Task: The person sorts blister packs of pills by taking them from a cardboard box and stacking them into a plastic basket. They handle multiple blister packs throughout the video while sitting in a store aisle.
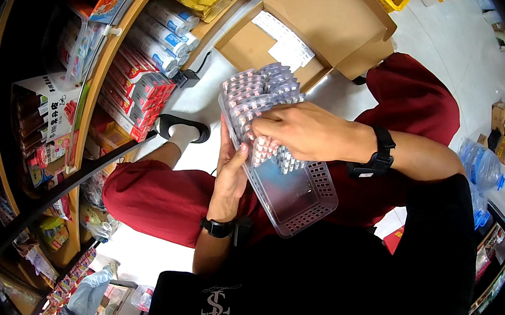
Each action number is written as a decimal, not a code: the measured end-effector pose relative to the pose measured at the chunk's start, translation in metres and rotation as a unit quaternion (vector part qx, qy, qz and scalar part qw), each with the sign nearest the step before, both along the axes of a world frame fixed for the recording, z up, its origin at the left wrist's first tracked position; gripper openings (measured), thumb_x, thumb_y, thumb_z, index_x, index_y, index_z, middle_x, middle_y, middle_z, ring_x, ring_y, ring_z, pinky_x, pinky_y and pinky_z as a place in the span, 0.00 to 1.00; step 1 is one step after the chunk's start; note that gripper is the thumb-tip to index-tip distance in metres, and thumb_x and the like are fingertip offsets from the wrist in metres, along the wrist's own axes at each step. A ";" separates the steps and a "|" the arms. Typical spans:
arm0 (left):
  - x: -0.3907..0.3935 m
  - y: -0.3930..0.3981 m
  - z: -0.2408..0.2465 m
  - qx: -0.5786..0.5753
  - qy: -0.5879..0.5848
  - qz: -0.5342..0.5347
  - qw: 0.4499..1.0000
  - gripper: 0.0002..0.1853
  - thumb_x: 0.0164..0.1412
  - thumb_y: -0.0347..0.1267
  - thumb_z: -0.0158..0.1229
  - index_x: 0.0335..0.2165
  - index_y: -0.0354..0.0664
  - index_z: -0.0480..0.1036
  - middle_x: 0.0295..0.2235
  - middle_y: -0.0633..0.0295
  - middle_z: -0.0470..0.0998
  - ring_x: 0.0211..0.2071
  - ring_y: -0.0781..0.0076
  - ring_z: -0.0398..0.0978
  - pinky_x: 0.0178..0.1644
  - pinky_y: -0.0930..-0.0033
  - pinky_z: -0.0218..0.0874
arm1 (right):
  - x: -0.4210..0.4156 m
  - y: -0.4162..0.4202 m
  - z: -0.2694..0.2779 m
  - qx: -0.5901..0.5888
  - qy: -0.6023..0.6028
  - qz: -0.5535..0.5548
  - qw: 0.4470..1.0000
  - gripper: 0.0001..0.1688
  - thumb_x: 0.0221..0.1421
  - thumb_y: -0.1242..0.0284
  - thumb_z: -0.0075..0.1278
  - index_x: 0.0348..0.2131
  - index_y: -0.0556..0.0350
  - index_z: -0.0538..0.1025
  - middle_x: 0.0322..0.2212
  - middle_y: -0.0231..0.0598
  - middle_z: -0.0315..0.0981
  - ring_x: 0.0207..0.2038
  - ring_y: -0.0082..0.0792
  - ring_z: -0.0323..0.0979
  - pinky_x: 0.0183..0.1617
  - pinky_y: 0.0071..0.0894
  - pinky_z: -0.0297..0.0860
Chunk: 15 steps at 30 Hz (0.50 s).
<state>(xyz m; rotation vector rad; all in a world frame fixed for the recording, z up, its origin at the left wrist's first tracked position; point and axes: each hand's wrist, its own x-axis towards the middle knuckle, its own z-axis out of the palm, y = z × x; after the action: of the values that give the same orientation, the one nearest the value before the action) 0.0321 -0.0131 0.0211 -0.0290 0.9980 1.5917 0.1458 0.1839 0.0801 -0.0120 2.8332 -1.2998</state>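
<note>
A clear plastic basket (285, 193) with slotted sides rests over my lap, tilted. Stacks of small items in clear blister-like packaging (246, 87), with rows of pinkish and white pieces, fill its far part; the near part shows bare plastic bottom. My left hand (233, 160) grips the basket's left side, thumb on the rim. My right hand (297, 130) reaches over the basket from the right, its curled fingers among the packs; whether it pinches one is hidden by the hand.
An open cardboard box (241, 41) with a white perforated sheet (287, 43) lies on the floor beyond the basket. Left are wooden shelves (100, 72) with rolls (163, 37) and red boxes (134, 94). Large plastic bottles (480, 165) stand at right. Another person's leg (90, 292) shows at lower left.
</note>
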 end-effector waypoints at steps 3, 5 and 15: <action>0.001 0.002 0.000 -0.005 0.046 -0.011 0.999 0.42 0.62 0.35 0.56 0.67 0.50 0.41 0.58 0.56 0.63 0.57 0.59 0.65 0.61 0.54 0.60 | -0.007 -0.001 0.005 0.000 -0.100 0.014 0.995 0.20 0.44 0.83 0.50 0.41 0.59 0.67 0.32 0.49 0.72 0.35 0.51 0.73 0.38 0.47 0.70; 0.001 -0.002 -0.004 -0.016 0.041 -0.005 0.999 0.42 0.62 0.34 0.56 0.67 0.50 0.41 0.58 0.56 0.62 0.57 0.59 0.65 0.60 0.54 0.61 | -0.007 -0.006 -0.001 0.012 -0.084 0.009 0.996 0.22 0.44 0.83 0.50 0.42 0.59 0.67 0.32 0.49 0.73 0.37 0.50 0.74 0.39 0.46 0.70; 0.001 -0.003 -0.003 -0.023 0.040 0.008 0.999 0.41 0.62 0.34 0.55 0.67 0.51 0.42 0.60 0.56 0.61 0.58 0.60 0.64 0.61 0.55 0.59 | -0.007 -0.016 -0.011 0.075 0.011 -0.004 0.997 0.26 0.42 0.80 0.53 0.45 0.59 0.69 0.34 0.43 0.69 0.42 0.42 0.67 0.45 0.38 0.68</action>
<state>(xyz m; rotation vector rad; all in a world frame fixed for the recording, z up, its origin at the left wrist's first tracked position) 0.0329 -0.0166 0.0179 -0.0054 1.0987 1.5944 0.1388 0.1677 0.0694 -0.0136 2.9442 -1.0930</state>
